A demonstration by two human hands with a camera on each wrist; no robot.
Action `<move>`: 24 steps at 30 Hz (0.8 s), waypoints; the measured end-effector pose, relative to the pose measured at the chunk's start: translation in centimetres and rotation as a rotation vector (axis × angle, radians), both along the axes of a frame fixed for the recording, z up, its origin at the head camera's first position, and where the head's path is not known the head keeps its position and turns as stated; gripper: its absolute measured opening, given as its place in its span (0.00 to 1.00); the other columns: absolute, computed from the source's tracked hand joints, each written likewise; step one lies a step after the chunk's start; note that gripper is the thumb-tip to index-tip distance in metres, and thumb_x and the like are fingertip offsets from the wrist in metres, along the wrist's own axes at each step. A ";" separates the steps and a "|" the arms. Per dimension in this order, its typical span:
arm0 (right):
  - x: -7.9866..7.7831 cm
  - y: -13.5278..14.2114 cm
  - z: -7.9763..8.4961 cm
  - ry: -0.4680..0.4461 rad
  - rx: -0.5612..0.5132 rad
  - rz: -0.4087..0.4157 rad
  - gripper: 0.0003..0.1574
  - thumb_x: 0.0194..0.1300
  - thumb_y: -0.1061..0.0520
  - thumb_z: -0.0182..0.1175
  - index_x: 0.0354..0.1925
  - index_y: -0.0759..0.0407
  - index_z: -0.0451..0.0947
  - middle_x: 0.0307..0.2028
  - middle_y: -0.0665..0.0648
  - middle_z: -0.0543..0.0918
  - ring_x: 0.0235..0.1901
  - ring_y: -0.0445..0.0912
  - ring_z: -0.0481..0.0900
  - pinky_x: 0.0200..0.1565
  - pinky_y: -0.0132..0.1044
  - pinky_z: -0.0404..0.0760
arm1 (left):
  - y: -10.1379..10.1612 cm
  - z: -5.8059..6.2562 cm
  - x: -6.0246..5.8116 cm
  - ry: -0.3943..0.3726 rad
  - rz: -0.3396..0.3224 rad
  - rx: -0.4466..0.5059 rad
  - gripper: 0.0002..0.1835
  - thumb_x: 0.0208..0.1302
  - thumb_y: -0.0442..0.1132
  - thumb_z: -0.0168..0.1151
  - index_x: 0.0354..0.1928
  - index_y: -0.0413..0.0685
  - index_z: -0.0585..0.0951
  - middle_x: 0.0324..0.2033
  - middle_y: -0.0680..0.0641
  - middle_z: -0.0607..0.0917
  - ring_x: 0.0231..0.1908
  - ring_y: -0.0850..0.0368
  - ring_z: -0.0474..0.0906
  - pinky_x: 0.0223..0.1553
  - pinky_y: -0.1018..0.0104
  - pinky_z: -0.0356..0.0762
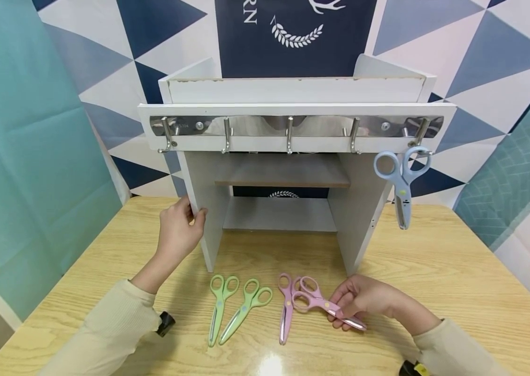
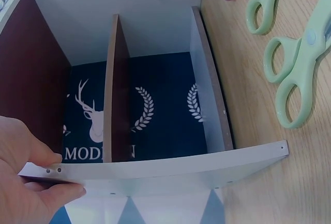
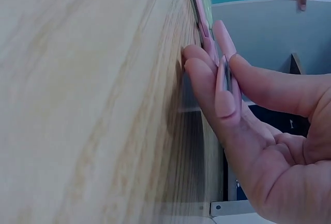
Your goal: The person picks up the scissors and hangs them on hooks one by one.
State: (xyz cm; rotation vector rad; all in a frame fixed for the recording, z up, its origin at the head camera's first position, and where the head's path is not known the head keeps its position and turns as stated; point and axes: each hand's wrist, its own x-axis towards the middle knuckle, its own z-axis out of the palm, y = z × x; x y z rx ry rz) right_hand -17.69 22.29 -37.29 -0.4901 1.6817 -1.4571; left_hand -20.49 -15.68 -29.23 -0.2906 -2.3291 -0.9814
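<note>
While left hand [image 1: 179,230] grips shelf [image 1: 209,201], right hand [image 1: 361,299] pinching pink scissors [image 1: 327,305] by blades, handles to its left

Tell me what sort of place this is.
Likely an indoor tabletop workspace: a white shelf with hooks stands on a wooden table, before a patterned backdrop, with green scissors lying in front.

The pink scissors [image 1: 327,305], green scissors [image 1: 219,306] and blue scissors [image 1: 403,189] look like smooth plastic, with a silvery shine along the pink blades. Mirror-bright metal forms the hook strip [image 1: 255,125] on the smooth white shelf unit [image 1: 363,209], whose top edge shows rough brown patches. Glossy wood grain covers the table [image 1: 438,250]; the teal cloth [image 1: 20,156] is matt and creased.
</note>
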 end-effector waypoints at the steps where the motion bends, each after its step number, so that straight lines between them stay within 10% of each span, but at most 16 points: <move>1: 0.0 0.0 0.0 0.000 -0.006 0.004 0.22 0.60 0.70 0.57 0.46 0.90 0.67 0.34 0.53 0.89 0.33 0.40 0.87 0.37 0.29 0.85 | 0.0 0.0 0.0 0.001 0.001 -0.002 0.12 0.59 0.29 0.59 0.42 0.24 0.79 0.36 0.28 0.86 0.38 0.38 0.86 0.40 0.45 0.84; 24: 0.0 0.4 0.2 0.083 -0.105 0.007 0.26 0.62 0.71 0.55 0.51 0.93 0.62 0.39 0.55 0.89 0.39 0.42 0.87 0.43 0.32 0.85 | 0.1 0.1 0.2 0.005 0.008 0.003 0.11 0.58 0.28 0.59 0.40 0.25 0.79 0.33 0.29 0.86 0.36 0.38 0.86 0.38 0.47 0.85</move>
